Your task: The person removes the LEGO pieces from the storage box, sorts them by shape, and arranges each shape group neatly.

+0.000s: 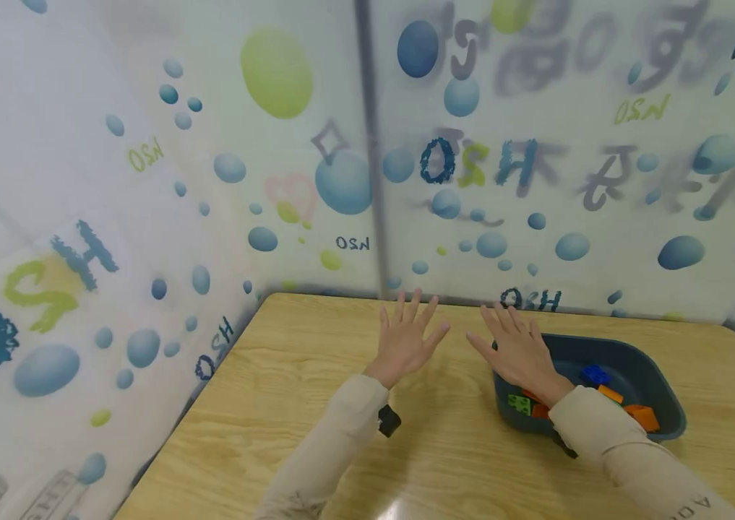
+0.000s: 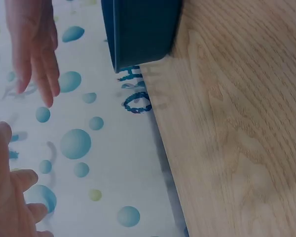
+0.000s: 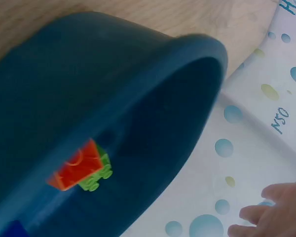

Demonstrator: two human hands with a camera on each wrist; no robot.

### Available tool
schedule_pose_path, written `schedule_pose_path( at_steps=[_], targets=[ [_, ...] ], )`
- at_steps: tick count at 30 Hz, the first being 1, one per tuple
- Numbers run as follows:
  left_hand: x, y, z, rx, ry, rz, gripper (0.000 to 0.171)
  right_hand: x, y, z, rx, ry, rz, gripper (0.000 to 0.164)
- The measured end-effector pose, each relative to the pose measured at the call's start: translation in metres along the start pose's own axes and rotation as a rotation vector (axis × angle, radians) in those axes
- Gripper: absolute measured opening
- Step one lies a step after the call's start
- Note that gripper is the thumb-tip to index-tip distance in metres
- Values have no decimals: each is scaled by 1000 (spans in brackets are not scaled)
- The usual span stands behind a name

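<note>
I spread my left hand (image 1: 402, 344) and right hand (image 1: 519, 349) wide, empty, the bin (image 1: 637, 368) off rightward, nearer my right one.

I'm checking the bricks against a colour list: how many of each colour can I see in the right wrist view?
Orange-red brick: 1
Green brick: 1
Blue brick: 1, cut off by the picture's edge
Total: 3 visible in that view; the head view shows more in the bin, partly hidden.
</note>
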State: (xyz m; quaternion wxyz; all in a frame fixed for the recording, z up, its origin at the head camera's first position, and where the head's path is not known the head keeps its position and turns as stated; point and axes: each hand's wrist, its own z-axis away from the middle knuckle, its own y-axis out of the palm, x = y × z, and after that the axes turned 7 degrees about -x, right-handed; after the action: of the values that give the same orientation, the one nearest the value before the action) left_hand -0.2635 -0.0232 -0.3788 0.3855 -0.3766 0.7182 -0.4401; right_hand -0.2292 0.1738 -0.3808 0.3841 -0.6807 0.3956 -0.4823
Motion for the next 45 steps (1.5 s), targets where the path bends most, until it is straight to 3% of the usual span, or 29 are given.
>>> schedule_pose_path(
  at_steps=[11, 18, 28, 36, 39, 45],
  targets=[
    [-3, -5, 15, -16, 77, 79, 61, -24, -12, 29, -48, -32, -34, 74],
    [-5, -12, 21, -25, 135, 100, 61, -41, -16, 46, -189, -97, -110, 62],
    [-16, -9, 34, 62, 250, 193, 60, -71, -28, 76, -195, -101, -200, 55],
    [-32, 0, 39, 108, 341, 195, 59, -95, -35, 90, -306, -105, -199, 40],
    [-41, 7, 41, 155, 379, 188, 60, -116, -34, 93, -344, -86, -234, 34],
    [-61, 22, 44, 254, 507, 149, 60, -185, -15, 95, -375, 20, -280, 29]
  ],
)
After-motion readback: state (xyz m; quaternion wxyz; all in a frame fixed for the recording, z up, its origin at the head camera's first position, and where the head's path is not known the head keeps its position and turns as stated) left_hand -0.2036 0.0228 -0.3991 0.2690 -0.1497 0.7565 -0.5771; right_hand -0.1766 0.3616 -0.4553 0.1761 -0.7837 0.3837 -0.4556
